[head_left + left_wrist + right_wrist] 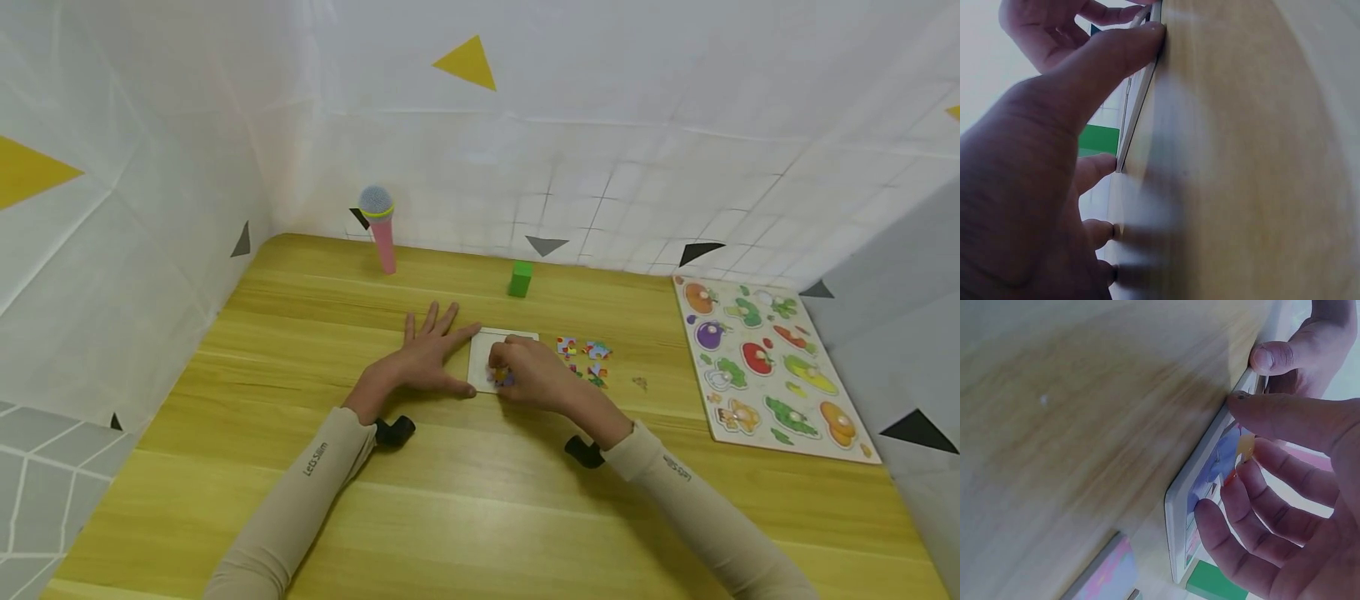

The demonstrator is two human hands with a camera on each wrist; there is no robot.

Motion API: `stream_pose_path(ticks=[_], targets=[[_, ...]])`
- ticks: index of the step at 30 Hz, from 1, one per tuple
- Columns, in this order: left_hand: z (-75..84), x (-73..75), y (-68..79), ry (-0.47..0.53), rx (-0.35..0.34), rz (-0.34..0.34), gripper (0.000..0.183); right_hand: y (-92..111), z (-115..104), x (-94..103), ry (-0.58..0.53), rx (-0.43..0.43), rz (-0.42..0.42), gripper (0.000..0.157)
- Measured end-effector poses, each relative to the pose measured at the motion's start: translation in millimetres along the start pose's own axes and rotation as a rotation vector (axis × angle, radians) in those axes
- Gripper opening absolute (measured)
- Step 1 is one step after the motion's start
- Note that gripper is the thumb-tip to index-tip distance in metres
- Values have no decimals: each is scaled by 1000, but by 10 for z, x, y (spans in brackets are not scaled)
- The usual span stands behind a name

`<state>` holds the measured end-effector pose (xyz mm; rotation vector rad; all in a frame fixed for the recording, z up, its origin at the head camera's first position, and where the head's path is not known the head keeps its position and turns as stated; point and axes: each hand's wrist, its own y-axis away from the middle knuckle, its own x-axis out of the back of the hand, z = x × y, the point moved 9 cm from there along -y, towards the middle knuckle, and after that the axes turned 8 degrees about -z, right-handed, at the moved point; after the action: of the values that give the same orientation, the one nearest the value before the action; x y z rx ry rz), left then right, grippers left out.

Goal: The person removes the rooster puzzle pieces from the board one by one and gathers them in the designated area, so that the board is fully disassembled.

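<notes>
A small white puzzle tray (pixel 507 333) lies on the table between both hands. My left hand (pixel 427 360) rests at its left side with fingers spread; thumb and index fingertip touch the tray edge in the left wrist view. Bent over the tray, my right hand (pixel 534 375) has its fingertips on a colourful jigsaw piece (pixel 1245 445) with blue and orange-yellow print, thumb at the near rim. Part of the tray's inside is hidden under that hand. Several loose jigsaw pieces (pixel 597 350) lie just right of the tray.
Behind the tray stands a green block (pixel 521 279). A pink toy microphone (pixel 382 237) is upright at the back left. On the right lies a vegetable peg puzzle board (pixel 772 367). White sheeting (pixel 450 158) hangs behind the wooden table (pixel 465 517).
</notes>
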<state>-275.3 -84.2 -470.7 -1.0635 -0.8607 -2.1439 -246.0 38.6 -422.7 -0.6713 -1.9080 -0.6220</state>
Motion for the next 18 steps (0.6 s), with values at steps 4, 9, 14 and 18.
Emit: stream_pose_path(ticks=[4,9,14,18], targets=[[10,-16,-9,-6,-4,-9,107,19,35,7,-16,-16,12,24],[7,-14,0,1,1,-10,106,34,36,24,-19,-9,36,23],[3,-6,5,2,2,-7,106,42,7,41,9,2,63,25],[8,5,7,2,5,-7,106,55,-14,70,13,8,83,27]])
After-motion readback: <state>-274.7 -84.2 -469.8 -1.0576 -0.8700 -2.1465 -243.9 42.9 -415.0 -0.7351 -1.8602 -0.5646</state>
